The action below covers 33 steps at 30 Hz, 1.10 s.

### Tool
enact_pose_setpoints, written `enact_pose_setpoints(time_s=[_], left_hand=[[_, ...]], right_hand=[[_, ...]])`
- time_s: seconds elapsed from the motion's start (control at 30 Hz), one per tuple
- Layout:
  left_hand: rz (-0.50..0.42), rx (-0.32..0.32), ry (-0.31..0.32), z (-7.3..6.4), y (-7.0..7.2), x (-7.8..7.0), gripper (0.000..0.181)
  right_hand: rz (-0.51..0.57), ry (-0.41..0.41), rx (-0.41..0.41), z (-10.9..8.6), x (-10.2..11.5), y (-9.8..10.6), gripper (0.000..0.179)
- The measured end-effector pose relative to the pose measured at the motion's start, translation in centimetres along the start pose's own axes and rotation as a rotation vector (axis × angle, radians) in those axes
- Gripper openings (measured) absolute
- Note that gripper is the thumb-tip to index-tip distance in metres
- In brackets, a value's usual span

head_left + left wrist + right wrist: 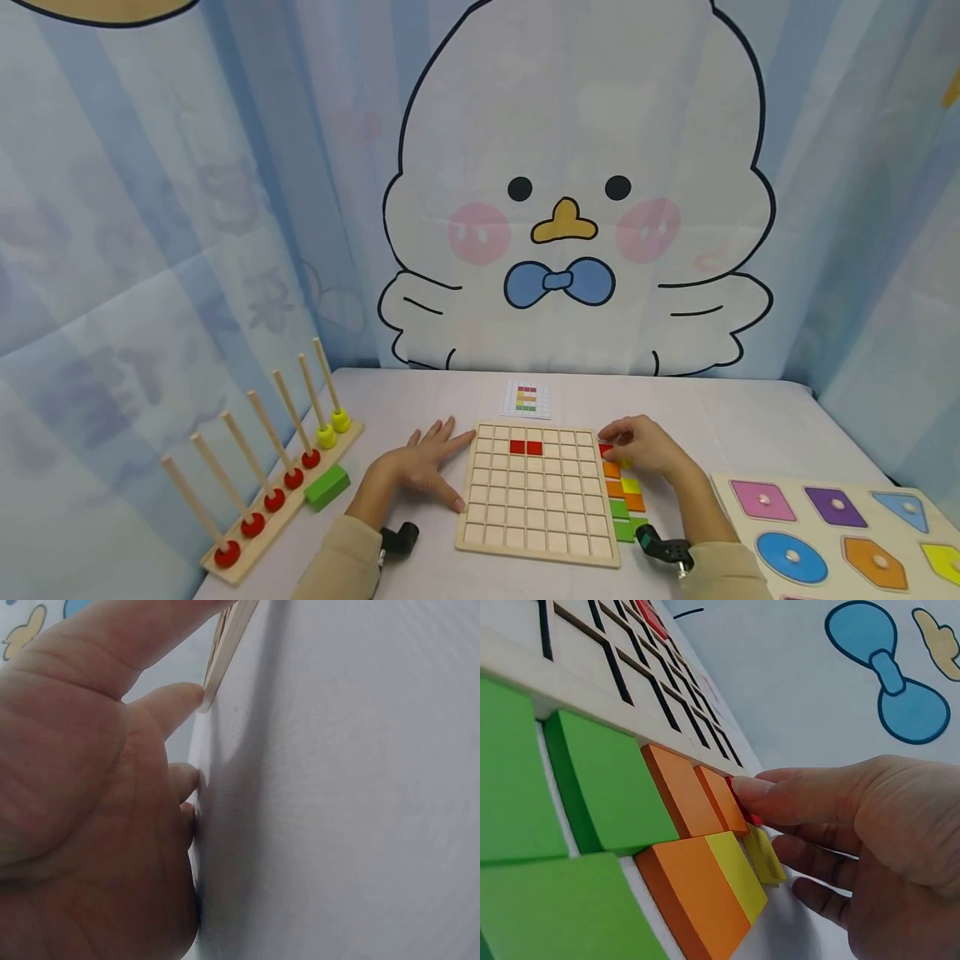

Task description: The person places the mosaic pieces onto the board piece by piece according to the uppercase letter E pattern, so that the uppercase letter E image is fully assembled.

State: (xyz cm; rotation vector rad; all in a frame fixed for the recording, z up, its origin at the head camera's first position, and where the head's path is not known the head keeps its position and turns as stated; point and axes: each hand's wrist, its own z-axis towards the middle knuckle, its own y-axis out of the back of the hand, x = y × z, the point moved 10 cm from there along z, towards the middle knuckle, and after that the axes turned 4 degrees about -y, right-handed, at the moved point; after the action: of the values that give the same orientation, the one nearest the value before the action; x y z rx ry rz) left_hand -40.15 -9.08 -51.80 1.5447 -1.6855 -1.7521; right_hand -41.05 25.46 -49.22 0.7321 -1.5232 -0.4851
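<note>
A wooden grid board [537,560] lies on the white table, with two red tiles [526,447] side by side in its second row. My left hand [417,461] spreads its fingers along the board's left side, thumb and index finger touching the edge. At the upper right edge, my right hand [647,446] pinches a red tile [753,815] between thumb and fingers; most of that tile is hidden. Below it, orange tiles [681,791], yellow tiles [737,871] and green tiles [604,776] lie in two columns alongside the board.
A card [526,400] printed with a coloured grid pattern lies behind the board. To the left stands a wooden peg rack [225,572] with red and yellow beads, a green block [327,487] beside it. A shape puzzle board [817,521] occupies the right side.
</note>
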Motion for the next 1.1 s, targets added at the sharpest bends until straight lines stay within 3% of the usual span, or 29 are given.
enact_pose_setpoints(time_s=[0.27, 0.63, 1.1], left_hand=[[0.008, 0.004, 0.007, -0.1, 0.0, 0.0, 0.121], [0.002, 0.003, 0.005, -0.2, 0.3, -0.3, 0.121], [0.010, 0.010, 0.001, -0.1, 0.1, -0.2, 0.120]], right_hand=[[-0.052, 0.001, 0.003, 0.0, 0.0, -0.3, 0.018], [0.029, 0.022, -0.089, 0.3, 0.5, 0.4, 0.004], [0.170, 0.087, -0.131, 0.1, 1.7, 1.5, 0.023]])
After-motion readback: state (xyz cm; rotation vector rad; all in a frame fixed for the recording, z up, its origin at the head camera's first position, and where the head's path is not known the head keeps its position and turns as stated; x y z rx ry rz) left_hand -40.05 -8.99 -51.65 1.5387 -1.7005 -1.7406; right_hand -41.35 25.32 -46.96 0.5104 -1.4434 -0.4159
